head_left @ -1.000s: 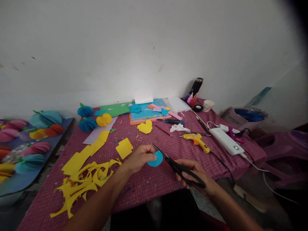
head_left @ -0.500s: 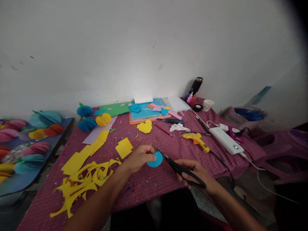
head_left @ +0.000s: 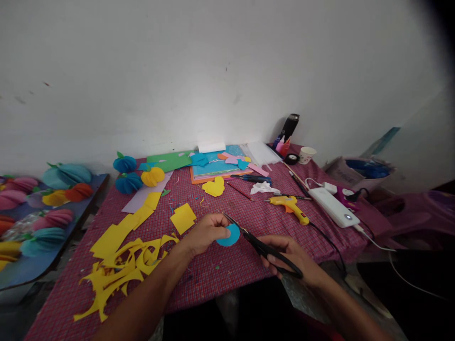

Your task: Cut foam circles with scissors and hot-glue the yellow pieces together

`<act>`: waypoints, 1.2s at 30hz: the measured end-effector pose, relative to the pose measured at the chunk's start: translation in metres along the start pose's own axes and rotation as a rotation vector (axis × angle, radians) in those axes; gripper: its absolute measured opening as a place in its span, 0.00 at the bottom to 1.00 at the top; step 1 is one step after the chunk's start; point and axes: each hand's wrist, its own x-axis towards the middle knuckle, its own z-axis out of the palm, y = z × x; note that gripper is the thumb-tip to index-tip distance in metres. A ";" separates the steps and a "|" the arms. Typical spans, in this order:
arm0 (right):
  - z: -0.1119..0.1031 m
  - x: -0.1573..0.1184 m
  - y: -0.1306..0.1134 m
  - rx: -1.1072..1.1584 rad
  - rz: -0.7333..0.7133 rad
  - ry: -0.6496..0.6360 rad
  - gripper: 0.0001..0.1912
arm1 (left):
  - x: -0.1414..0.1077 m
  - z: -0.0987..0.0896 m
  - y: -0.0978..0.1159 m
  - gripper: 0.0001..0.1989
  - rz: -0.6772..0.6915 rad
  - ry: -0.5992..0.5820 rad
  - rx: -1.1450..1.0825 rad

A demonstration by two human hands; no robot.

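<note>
A blue paper disc (head_left: 231,237) is held just above the near part of the cloth-covered surface (head_left: 227,272), pinched by the left hand (head_left: 209,232) with the thumb on top and the fingers curled in. Black scissors (head_left: 261,248) lie along the disc's upper right edge; whether the blades bite paper I cannot tell. The right hand (head_left: 287,253) grips their handles. The step in hand looks like trimming the rim; a next snip would call for turning the disc steadily against the blades, with fingertips clear of the points. The left forearm reaches in from the lower left, the right from the lower right, the scissors angled up and leftward between them. Beyond lie yellow paper squares (head_left: 183,219), curling yellow offcuts (head_left: 135,274) and a glue gun (head_left: 289,205).
</note>
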 end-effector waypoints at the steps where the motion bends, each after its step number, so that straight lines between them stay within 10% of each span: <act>1: 0.000 0.000 0.002 -0.002 -0.003 0.001 0.22 | 0.000 0.000 0.000 0.09 0.005 -0.007 -0.004; 8: -0.004 0.005 -0.006 -0.116 -0.049 0.133 0.24 | 0.002 0.000 0.000 0.11 0.033 0.068 0.020; 13: -0.010 0.015 -0.037 -0.829 -0.257 0.241 0.18 | 0.008 -0.001 -0.002 0.11 0.119 0.204 -0.089; 23: 0.002 0.032 -0.040 -1.724 -0.061 0.308 0.20 | 0.012 -0.003 0.000 0.15 0.146 0.415 -0.276; 27: 0.005 0.034 -0.053 -1.624 -0.114 0.373 0.13 | 0.013 -0.003 -0.001 0.17 0.158 0.431 -0.298; 36: 0.039 0.084 -0.045 -0.557 -0.400 0.291 0.14 | 0.011 0.006 -0.002 0.16 0.186 0.325 -0.265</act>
